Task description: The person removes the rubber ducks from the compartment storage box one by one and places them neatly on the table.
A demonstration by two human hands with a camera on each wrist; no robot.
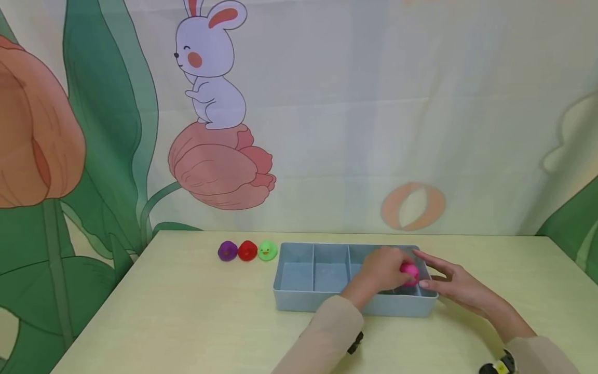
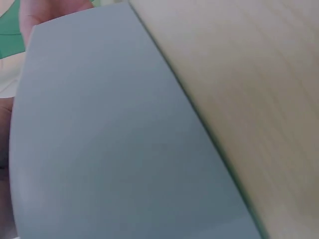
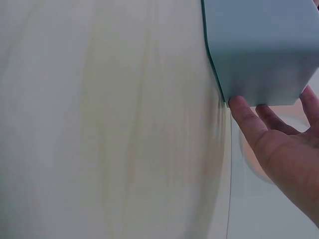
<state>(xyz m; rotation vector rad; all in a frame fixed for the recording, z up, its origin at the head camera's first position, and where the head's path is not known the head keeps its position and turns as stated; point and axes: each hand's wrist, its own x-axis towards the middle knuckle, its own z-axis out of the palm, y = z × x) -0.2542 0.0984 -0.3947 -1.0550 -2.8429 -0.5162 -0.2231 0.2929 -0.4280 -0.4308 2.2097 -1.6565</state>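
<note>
In the head view a pale blue box (image 1: 322, 301) with compartments stands on the table. My left hand (image 1: 385, 267) reaches over its front wall and pinches a pink round toy (image 1: 411, 271) at the rightmost compartment. My right hand (image 1: 460, 285) is at the box's right end, thumb near the front rim and a finger at the far corner. The right wrist view shows fairly straight fingers (image 3: 246, 117) against that end wall. In the left wrist view the box's outer wall fills much of the picture and hides the toy.
Left of the box, a purple toy (image 1: 227, 251), a red toy (image 1: 247, 250) and a green toy (image 1: 268, 250) with a small beaked face stand in a row on the pale wooden table (image 1: 187, 311). Behind the table hangs a printed cloth (image 1: 317, 130) with a rabbit and flowers.
</note>
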